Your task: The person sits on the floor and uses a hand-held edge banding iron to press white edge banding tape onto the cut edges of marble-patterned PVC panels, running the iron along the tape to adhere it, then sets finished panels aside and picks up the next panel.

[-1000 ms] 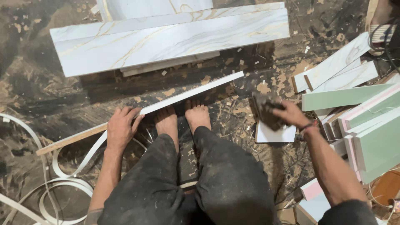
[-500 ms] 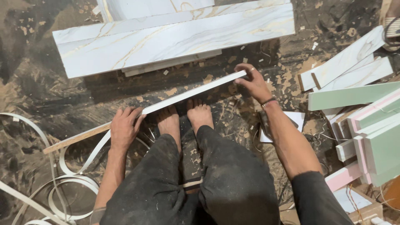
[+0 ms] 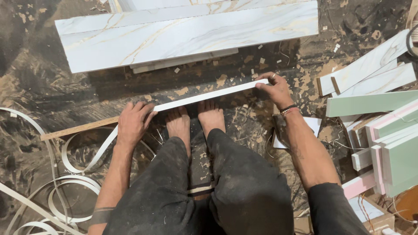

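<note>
Left hand (image 3: 133,122), arm extended, lies palm down with fingers spread on the long narrow board (image 3: 174,104), where loose white edge strip (image 3: 102,146) trails off. The board slants across the dusty floor (image 3: 43,87) just beyond the bare feet (image 3: 196,122). Right hand (image 3: 274,89), wrist bent, pinches the board's far end between thumb and fingers.

There is one view only, from a camera on the person's head. It looks almost straight down at the floor (image 3: 52,91), from close, over the bent knees and the bare feet (image 3: 196,122). The far edge of the view reaches the marble-pattern boards (image 3: 187,37); the near edge cuts the legs.
</note>
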Available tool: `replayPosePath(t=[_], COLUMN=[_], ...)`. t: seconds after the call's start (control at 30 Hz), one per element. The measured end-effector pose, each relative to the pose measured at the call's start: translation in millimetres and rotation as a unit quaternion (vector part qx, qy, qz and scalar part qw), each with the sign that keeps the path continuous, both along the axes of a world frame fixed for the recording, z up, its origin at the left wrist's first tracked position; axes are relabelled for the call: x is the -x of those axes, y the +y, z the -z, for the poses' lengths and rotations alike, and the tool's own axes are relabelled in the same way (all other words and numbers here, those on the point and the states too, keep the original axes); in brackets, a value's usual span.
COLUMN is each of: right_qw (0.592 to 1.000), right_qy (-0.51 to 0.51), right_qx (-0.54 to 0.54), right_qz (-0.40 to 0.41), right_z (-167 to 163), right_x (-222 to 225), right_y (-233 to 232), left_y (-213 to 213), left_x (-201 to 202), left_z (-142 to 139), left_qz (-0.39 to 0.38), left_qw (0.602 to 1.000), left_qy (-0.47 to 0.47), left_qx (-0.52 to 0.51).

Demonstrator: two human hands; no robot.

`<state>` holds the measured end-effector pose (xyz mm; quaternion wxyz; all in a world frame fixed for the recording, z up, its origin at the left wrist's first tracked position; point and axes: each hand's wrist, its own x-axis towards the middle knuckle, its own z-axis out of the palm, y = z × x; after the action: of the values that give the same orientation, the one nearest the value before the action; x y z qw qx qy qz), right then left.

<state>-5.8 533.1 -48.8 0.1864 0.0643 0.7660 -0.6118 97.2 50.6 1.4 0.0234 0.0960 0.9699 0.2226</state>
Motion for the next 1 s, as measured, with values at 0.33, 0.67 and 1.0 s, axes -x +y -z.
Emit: replayPosePath(t=[0.33, 0.67, 1.0], right_qw=[0.974, 0.768, 0.825], right_qy=[-0.055, 0.219, 0.13], right_qx=[-0.166, -0.438, -0.372], right_qz=[-0.143, -0.412, -0.406], right_z=[-20.0, -26.7, 17.9], right_x=[42.3, 60.3, 1.9], right_y=[-5.6, -130.6, -338.6], left_y=[-4.7, -27.9, -26.8], left_x=[-6.3, 3.8, 1.3], left_z=[2.9, 22.2, 20.6], left_qz=[0.002, 0.007, 0.006], left_qw=[1.0, 0.999, 1.0], left_qy=[0.006, 0.01, -0.017], left_qx=[-0.002, -0.03, -0.024])
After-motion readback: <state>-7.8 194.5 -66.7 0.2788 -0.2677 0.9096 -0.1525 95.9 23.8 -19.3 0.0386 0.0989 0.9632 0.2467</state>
